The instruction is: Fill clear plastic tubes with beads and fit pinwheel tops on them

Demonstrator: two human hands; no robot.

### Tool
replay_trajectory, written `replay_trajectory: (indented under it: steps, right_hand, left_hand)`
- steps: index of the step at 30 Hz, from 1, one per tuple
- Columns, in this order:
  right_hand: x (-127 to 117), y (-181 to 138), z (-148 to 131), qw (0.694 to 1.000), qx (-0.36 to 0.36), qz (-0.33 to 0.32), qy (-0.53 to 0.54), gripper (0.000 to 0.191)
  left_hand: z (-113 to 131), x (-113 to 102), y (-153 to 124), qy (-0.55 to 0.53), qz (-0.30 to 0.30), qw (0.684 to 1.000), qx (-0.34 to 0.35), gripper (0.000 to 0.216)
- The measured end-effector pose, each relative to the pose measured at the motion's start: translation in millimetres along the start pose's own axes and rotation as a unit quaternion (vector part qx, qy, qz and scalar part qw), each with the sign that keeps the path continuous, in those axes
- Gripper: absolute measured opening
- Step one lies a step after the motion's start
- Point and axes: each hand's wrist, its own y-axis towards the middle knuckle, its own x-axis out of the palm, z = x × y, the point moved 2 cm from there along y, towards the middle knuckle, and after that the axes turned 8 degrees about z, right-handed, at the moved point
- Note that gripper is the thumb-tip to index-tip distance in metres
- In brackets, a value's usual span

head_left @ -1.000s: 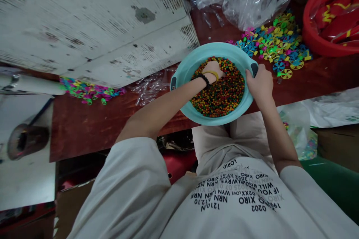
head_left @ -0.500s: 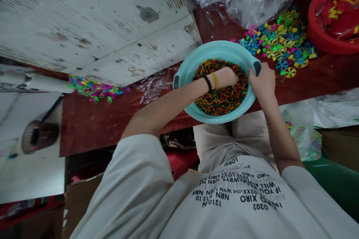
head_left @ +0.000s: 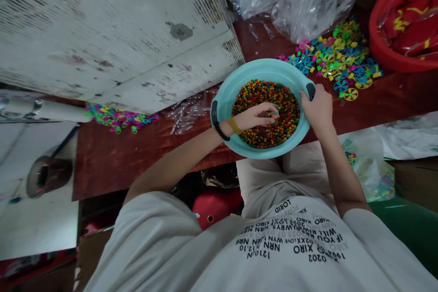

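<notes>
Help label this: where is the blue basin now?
In the head view, the blue basin is right of centre, over the near edge of the table, below-left of the coloured wheels.

Left hand (head_left: 255, 116) cupping colorful beads (head_left: 268, 134), right hand (head_left: 319, 108) gripping turquoise basin (head_left: 263, 69)

1. Black print covers the front of the white shirt (head_left: 273, 269), upside down from this view; several lines are faint, overlapping or creased.
2. Nearest the shirt's hem: "LORID".
3. Higher up, "XIRO" recurs, and "NRN" appears more than once.
4. Toward the shirt's right edge: "IF YOU", "WILL" and "199" with a blurred ending.
5. Mid-front: "LOVE" and "WYN".
6. The row farthest from the hem: "1210.N" at its left end, "0202" farther right.
7. Toward the bench's (head_left: 112, 164) right end, yellow zigzags mark red packets (head_left: 410, 25); whether they are letters cannot be told.
</notes>
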Motion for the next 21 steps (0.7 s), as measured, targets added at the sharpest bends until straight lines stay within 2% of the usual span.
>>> replay_trajectory:
  steps: [4, 7, 12, 21]
  right_hand:
    - [-5.0, 0.0, -5.4, 1.000, 0.012, -0.012, -0.005, 0.031]
    - [-7.5, -0.7, -8.6, 1.000, 0.016, -0.014, -0.014, 0.025]
    - [-8.2, -1.8, -8.7, 1.000, 0.012, 0.001, -0.015, 0.023]
    - [-6.8, -1.8, -5.2, 1.000, 0.010, 0.007, -0.010, 0.024]
  left_hand:
    - [5.6, -8.5, -19.7, -0.110, 0.052, 0.991, -0.047, 0.046]
    - [7.0, -12.9, -29.1, -0.114, 0.106, 0.987, -0.028, 0.047]
    - [5.2, -16.5, -37.2, -0.144, 0.191, 0.971, -0.017, 0.064]
    - [-8.4, -24.7, -37.8, -0.137, 0.253, 0.956, 0.054, 0.061]
